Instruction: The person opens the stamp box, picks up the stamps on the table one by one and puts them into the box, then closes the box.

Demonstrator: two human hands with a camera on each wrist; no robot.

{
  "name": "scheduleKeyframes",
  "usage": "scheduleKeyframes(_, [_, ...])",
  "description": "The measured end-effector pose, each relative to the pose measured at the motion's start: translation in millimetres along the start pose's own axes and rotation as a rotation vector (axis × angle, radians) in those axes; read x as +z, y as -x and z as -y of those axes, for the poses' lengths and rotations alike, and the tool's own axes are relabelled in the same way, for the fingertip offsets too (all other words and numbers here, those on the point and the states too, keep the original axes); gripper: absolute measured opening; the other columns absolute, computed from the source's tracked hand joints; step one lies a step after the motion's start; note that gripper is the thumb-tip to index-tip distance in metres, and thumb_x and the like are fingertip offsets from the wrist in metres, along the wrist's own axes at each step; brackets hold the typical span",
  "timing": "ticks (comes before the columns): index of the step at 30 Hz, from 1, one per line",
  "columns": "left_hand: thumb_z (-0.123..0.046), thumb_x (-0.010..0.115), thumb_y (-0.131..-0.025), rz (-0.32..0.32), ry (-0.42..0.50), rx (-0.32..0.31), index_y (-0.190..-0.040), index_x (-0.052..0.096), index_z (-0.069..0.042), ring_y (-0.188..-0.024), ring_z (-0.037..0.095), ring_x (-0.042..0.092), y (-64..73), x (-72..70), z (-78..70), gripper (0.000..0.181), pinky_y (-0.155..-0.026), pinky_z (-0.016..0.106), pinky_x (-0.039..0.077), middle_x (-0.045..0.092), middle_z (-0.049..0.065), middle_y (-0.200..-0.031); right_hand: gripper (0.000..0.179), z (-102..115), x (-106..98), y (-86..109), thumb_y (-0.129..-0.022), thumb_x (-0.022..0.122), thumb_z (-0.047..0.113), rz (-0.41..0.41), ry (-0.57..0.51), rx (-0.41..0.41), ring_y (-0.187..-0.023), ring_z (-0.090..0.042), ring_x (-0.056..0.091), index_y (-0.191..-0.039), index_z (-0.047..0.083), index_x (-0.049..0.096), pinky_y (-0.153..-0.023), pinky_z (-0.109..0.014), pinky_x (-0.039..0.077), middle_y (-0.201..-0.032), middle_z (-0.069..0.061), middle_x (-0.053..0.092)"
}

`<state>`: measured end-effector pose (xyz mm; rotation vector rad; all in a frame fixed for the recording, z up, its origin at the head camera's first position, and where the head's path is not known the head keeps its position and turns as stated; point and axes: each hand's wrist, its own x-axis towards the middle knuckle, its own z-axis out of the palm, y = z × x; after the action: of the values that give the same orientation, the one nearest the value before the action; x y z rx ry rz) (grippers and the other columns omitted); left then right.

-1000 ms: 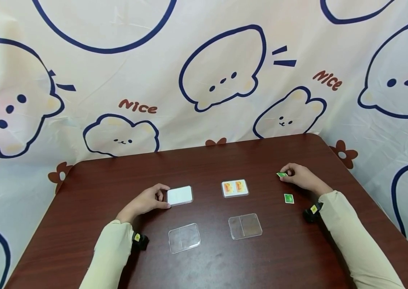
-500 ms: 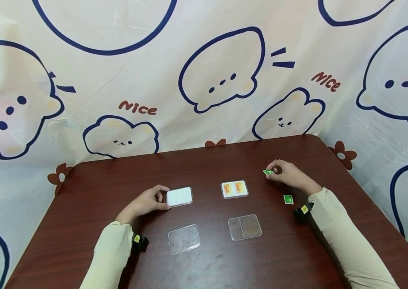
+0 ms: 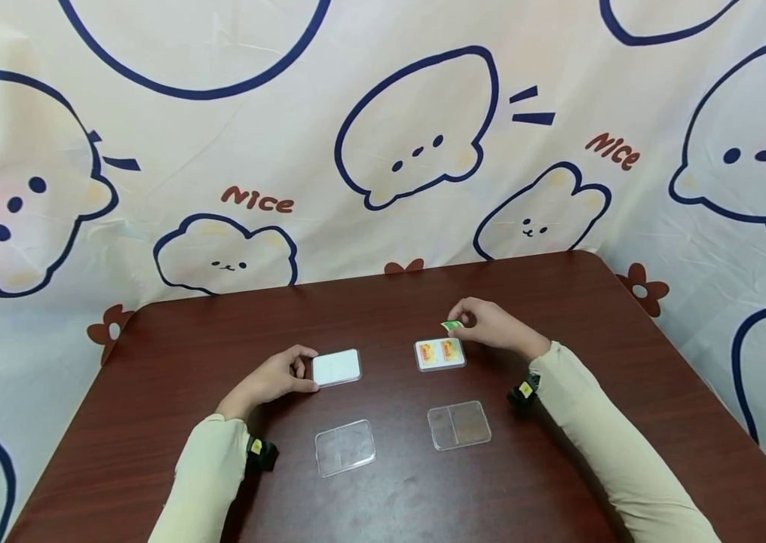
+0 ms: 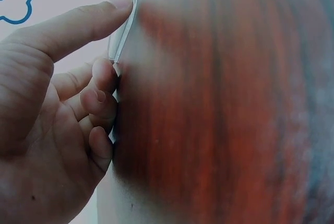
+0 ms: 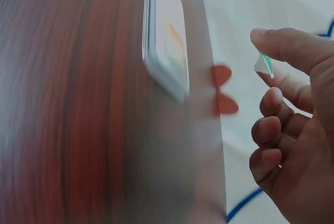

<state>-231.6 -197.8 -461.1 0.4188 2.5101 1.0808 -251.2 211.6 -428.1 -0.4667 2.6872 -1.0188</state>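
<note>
The right hand point(image 3: 491, 326), nearer the orange-printed case point(image 3: 440, 354), pinches a green piece point(image 3: 451, 326) just past that case's far edge, while the left hand point(image 3: 276, 375) grips the white case point(image 3: 336, 367) left of it.

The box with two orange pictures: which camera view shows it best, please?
The head view: it shows nearly the whole top of the box. The right wrist view shows it steeply from the side, cut off by the image's upper edge. The left wrist view does not show it.
</note>
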Motion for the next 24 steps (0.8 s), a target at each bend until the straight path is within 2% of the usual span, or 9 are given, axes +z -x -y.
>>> scheduleKeyframes(6, [-0.016, 0.078, -0.080, 0.002, -0.004, -0.004, -0.126, 0.052, -0.003, -0.066, 0.016, 0.045, -0.4, -0.8, -1.1, 0.055, -0.058, 0.025, 0.039, 0.049, 0.004, -0.081, 0.024, 29.1, 18.0, -16.0, -0.088, 0.070, 0.023, 0.051, 0.038, -0.094, -0.086, -0.017, 0.047, -0.106, 0.010, 0.060, -0.072, -0.029, 0.041, -0.090, -0.004, 0.050])
scheduleKeyframes(17, [-0.014, 0.078, -0.080, 0.004, -0.003, -0.006, -0.126, 0.052, -0.003, -0.066, 0.016, 0.045, -1.6, -1.2, -1.6, 0.054, -0.058, 0.025, 0.039, 0.049, 0.004, -0.081, 0.021, 72.0, 48.3, -35.9, -0.088, 0.070, 0.026, 0.115, 0.089, -0.197, -0.083, -0.014, 0.049, -0.102, 0.014, 0.062, -0.069, -0.026, 0.042, -0.090, -0.001, 0.054])
scheduleKeyframes(24, [-0.015, 0.077, -0.081, 0.011, 0.006, -0.009, -0.126, 0.052, -0.003, -0.067, 0.017, 0.045, 0.1, -0.1, 0.0, 0.054, -0.058, 0.025, 0.039, 0.049, 0.004, -0.081, 0.018, 88.0, 72.1, -46.0, -0.088, 0.069, 0.027, 0.141, 0.115, -0.211, -0.081, -0.012, 0.049, -0.100, 0.017, 0.061, -0.070, -0.026, 0.041, -0.091, 0.002, 0.054])
